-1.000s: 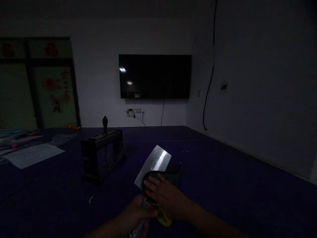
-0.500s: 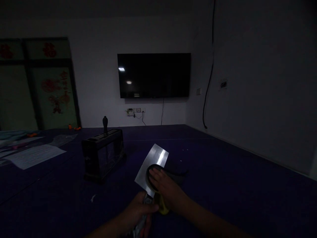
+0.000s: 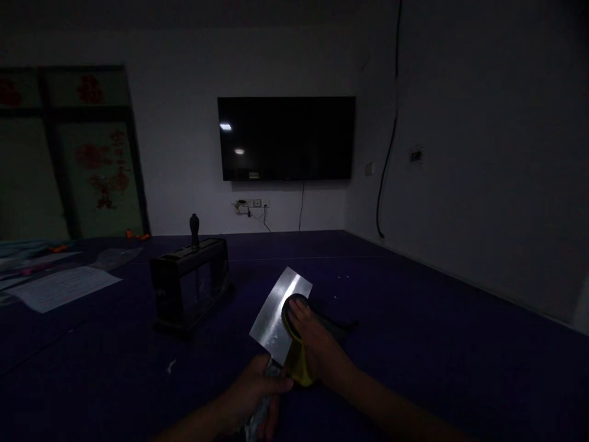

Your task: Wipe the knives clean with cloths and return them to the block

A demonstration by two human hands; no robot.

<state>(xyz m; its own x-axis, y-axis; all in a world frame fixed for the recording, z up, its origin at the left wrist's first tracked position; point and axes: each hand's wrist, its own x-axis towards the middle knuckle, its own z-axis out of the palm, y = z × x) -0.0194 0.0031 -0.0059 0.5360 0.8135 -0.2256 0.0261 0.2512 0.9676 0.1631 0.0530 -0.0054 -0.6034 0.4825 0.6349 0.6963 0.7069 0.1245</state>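
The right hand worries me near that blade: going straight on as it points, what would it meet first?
Likely the blade, just past the cloth under the right hand; depth is unclear.

Looks like smooth, shiny metal on the cleaver blade [image 3: 270, 322]; reads as matt cloth on the yellow-and-dark rag [image 3: 300, 367]; seems glossy along the black block [image 3: 197, 288]; gleams glassily on the television [image 3: 289, 141]; appears as matt paper in the white sheet [image 3: 64, 288], crinkled plastic in the film [image 3: 116, 258].
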